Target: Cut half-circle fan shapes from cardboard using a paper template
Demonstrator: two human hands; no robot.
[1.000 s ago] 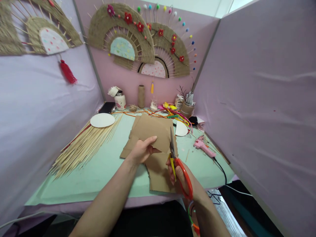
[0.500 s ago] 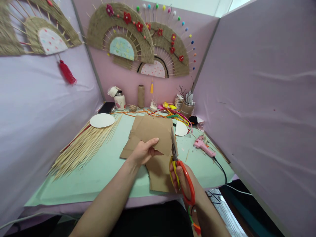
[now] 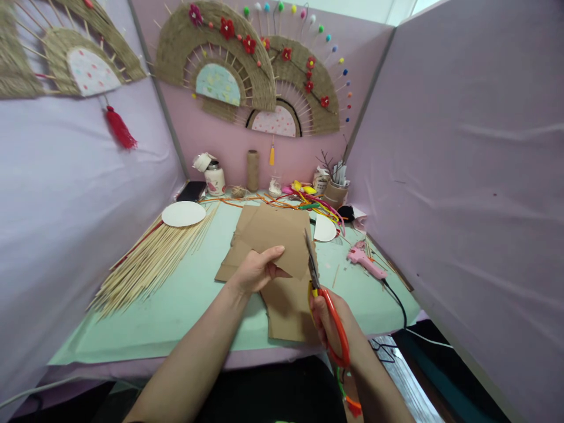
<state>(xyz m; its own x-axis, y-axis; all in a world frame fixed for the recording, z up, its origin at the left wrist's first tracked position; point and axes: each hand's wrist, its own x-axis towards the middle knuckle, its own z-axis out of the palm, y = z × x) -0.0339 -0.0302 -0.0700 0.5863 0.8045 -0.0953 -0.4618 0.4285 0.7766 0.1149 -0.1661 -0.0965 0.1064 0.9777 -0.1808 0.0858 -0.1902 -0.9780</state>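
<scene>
My left hand [image 3: 256, 270] pinches the near edge of a brown cardboard piece [image 3: 275, 235] and holds it up over the mint green table [image 3: 176, 305]. My right hand [image 3: 335, 320] grips red-and-yellow scissors [image 3: 324, 302], with the blades pointing up along the right edge of that cardboard. More brown cardboard [image 3: 288, 308] lies flat on the table under both hands.
A spread of bamboo skewers [image 3: 150, 261] and a white paper semicircle [image 3: 183, 214] lie at the left. A pink glue gun [image 3: 365, 262] with its black cord rests at the right. Jars, twine and coloured pipe cleaners [image 3: 315, 205] crowd the back edge. Woven fans hang on the walls.
The scissors and my right hand have shifted slightly right and down along the cardboard's edge, and the blades have closed. My left hand keeps its hold.
</scene>
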